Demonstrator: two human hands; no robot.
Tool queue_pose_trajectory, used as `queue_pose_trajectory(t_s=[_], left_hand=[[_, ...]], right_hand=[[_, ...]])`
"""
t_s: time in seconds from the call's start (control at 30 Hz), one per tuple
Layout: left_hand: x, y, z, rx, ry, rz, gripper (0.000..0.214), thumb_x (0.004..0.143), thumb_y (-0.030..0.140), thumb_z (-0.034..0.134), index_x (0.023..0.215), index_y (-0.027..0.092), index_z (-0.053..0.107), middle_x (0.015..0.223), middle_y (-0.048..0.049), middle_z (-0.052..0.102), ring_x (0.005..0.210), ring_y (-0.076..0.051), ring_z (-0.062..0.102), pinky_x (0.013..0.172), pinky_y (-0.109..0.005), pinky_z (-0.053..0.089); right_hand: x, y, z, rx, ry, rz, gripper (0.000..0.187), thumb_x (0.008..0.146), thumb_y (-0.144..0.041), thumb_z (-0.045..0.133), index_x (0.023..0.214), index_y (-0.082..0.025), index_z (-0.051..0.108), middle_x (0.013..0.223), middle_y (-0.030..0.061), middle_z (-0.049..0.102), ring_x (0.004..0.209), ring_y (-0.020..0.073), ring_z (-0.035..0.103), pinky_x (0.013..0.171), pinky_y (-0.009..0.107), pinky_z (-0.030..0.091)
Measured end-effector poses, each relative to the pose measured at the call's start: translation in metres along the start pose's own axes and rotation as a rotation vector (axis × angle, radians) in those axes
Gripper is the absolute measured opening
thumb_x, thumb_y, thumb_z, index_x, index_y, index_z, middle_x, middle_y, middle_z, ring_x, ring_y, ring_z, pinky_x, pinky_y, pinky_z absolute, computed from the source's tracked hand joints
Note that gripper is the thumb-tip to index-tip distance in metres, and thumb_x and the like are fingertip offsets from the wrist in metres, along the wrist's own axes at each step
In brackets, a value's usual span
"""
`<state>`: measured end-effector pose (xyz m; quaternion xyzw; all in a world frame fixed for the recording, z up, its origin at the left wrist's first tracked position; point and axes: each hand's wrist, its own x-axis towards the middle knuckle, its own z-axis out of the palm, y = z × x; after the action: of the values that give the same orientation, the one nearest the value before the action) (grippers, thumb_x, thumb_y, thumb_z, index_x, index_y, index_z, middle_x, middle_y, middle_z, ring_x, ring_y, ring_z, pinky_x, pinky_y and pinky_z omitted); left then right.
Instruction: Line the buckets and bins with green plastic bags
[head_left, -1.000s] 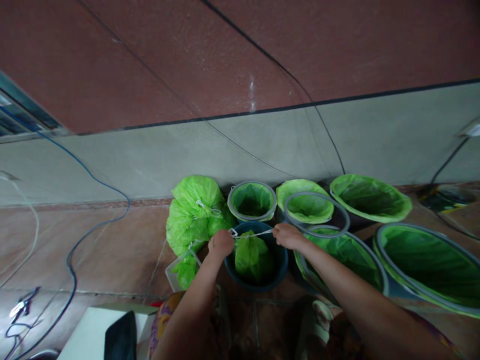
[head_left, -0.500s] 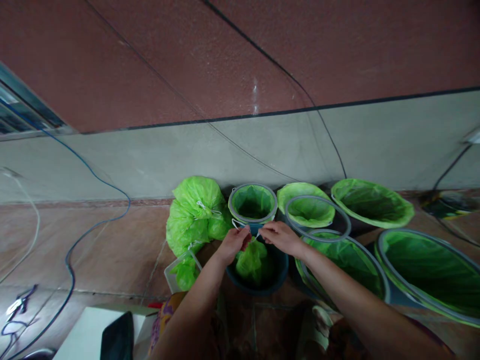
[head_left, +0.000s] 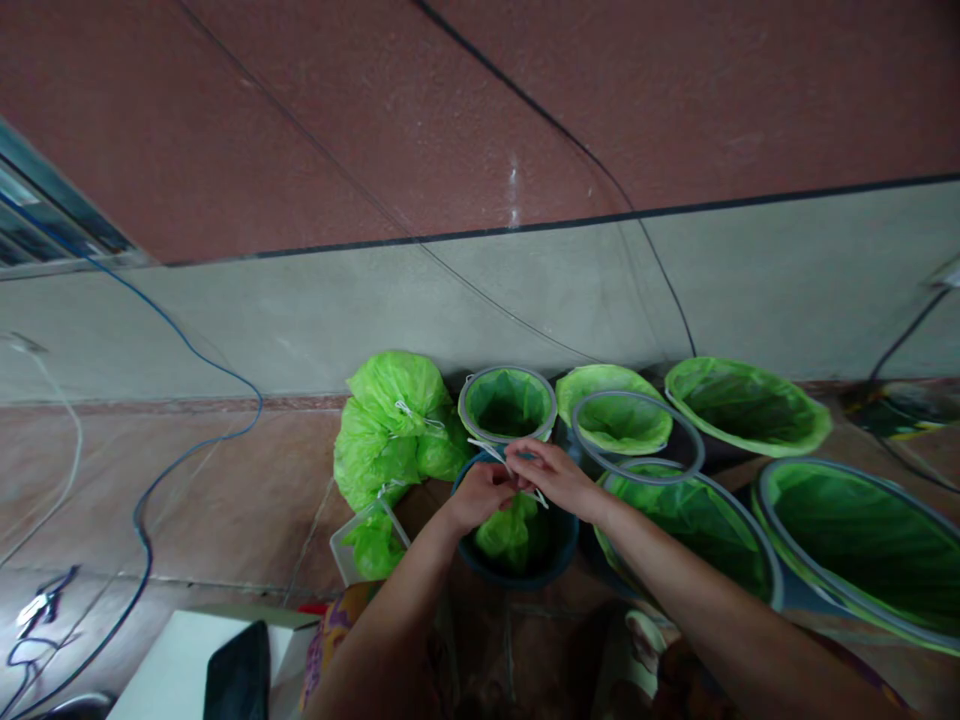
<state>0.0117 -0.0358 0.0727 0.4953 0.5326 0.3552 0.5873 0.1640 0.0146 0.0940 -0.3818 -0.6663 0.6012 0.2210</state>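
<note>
While your left grip (head_left: 484,497) pinches the cord (head_left: 486,452), your right grip (head_left: 553,477) crosses it; can't tell if closed. Bag (head_left: 507,540) sits at 6 o'clock from both, inside the bin (head_left: 517,582). Looks mid-knot; next move needs both ends held.

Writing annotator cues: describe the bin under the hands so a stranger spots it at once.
At the foot of the wall, find the heap of green bags. Just to its right and nearer, below the left hand and right hand, stands the blue bin. Unlike the open, green-lined bins around it, it holds a gathered green bag.
</note>
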Motion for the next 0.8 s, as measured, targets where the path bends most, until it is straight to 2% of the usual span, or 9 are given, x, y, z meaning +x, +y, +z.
queue_pose_trajectory(t_s=[0.1, 0.2, 0.3, 0.4, 0.53, 0.67, 0.8], left_hand=[[0.001, -0.002, -0.001, 0.003, 0.064, 0.018, 0.022, 0.076, 0.036, 0.058, 0.07, 0.015, 0.058, 0.06, 0.002, 0.055, 0.05, -0.006, 0.044, 0.05, -0.02, 0.034], [0.003, -0.004, -0.002, 0.015, 0.12, 0.043, 0.022, 0.081, 0.034, 0.052, 0.07, 0.015, 0.056, 0.055, 0.0036, 0.05, 0.048, -0.007, 0.044, 0.049, -0.02, 0.034], [0.005, -0.006, -0.002, 0.042, 0.113, 0.066, 0.022, 0.083, 0.033, 0.048, 0.073, 0.015, 0.056, 0.055, 0.0039, 0.051, 0.047, -0.007, 0.045, 0.048, -0.019, 0.035], [0.007, -0.008, -0.003, 0.122, 0.15, 0.073, 0.023, 0.085, 0.033, 0.046, 0.076, 0.016, 0.058, 0.056, 0.0042, 0.052, 0.045, -0.007, 0.047, 0.047, -0.019, 0.036], [0.006, -0.008, -0.003, 0.203, 0.252, 0.05, 0.026, 0.086, 0.036, 0.045, 0.076, 0.017, 0.059, 0.054, 0.0046, 0.051, 0.042, -0.008, 0.047, 0.043, -0.02, 0.035], [0.006, -0.007, -0.002, 0.256, 0.334, 0.002, 0.029, 0.087, 0.038, 0.046, 0.072, 0.017, 0.06, 0.051, 0.0043, 0.052, 0.04, -0.008, 0.046, 0.042, -0.02, 0.035], [0.008, -0.009, -0.001, 0.259, 0.389, -0.046, 0.028, 0.086, 0.034, 0.047, 0.066, 0.018, 0.058, 0.046, 0.0049, 0.05, 0.039, -0.008, 0.046, 0.043, -0.019, 0.034]], right_hand=[[0.001, 0.007, 0.002, 0.125, 0.028, 0.07, 0.043, 0.085, -0.054, 0.049, 0.11, -0.02, 0.057, 0.087, 0.0023, 0.063, 0.062, 0.0114, 0.057, 0.056, 0.024, 0.046], [0.004, 0.018, 0.008, 0.166, -0.047, 0.101, 0.037, 0.085, -0.049, 0.048, 0.106, -0.019, 0.057, 0.083, 0.0018, 0.064, 0.059, 0.0108, 0.056, 0.054, 0.024, 0.044], [0.008, 0.029, 0.015, 0.179, -0.123, 0.017, 0.022, 0.079, -0.034, 0.054, 0.094, -0.018, 0.057, 0.071, -0.0011, 0.062, 0.062, 0.012, 0.056, 0.058, 0.024, 0.042], [0.012, 0.035, 0.018, 0.126, -0.081, -0.057, 0.017, 0.07, -0.023, 0.056, 0.086, -0.018, 0.057, 0.074, -0.0015, 0.063, 0.07, 0.0136, 0.058, 0.066, 0.026, 0.044], [0.014, 0.035, 0.017, 0.091, -0.062, -0.064, 0.022, 0.067, -0.023, 0.062, 0.089, -0.018, 0.06, 0.082, -0.0003, 0.066, 0.081, 0.016, 0.06, 0.077, 0.028, 0.046], [0.013, 0.034, 0.018, 0.081, -0.065, -0.046, 0.037, 0.066, -0.023, 0.066, 0.102, -0.017, 0.06, 0.08, -0.0004, 0.067, 0.076, 0.0158, 0.062, 0.072, 0.027, 0.046], [0.013, 0.035, 0.017, -0.084, -0.034, -0.069, 0.042, 0.071, -0.017, 0.059, 0.112, -0.017, 0.057, 0.075, -0.0014, 0.068, 0.069, 0.0141, 0.061, 0.067, 0.025, 0.044]])
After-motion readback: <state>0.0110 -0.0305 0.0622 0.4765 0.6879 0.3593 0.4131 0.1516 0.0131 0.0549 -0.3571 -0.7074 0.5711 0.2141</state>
